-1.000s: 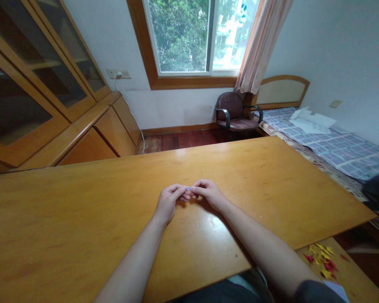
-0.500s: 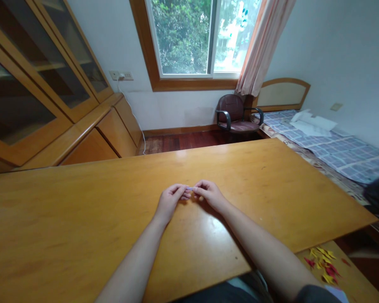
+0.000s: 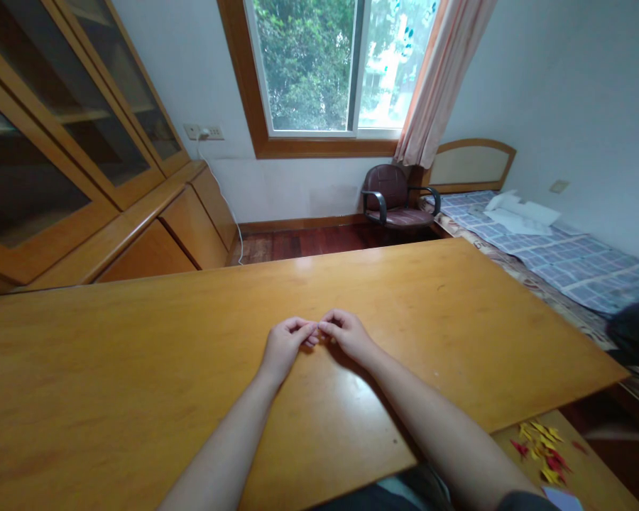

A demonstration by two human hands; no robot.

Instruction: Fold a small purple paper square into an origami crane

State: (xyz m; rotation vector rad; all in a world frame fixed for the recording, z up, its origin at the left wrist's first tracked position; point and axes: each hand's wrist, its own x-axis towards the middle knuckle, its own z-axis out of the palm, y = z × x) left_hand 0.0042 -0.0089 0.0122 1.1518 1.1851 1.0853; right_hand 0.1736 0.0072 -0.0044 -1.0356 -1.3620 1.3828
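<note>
Above the middle of the wooden table [image 3: 138, 369], my left hand [image 3: 290, 343] and my right hand [image 3: 346, 333] meet fingertip to fingertip. Thumb and forefinger of each are pinched together on a small piece of lilac paper [image 3: 318, 326]. The fingers cover nearly all of it, so its shape cannot be made out. Beyond the table's right front edge, several small yellow and red pieces [image 3: 544, 447], apparently folded paper, lie on a lower wooden surface [image 3: 599, 472]. A pale lilac sheet [image 3: 561, 498] shows close to my right forearm.
A wooden cabinet with glass doors [image 3: 69, 128] runs along the left. Past the table's far edge stands a maroon armchair [image 3: 394, 199] below the window. A bed [image 3: 564, 252] with a checked cover and white sheets is at the right, with a dark bag-like object [image 3: 636, 330] nearby.
My fingertips have drawn closer together, and the paper strip that showed between them is now mostly covered. The camera view has shifted slightly.
</note>
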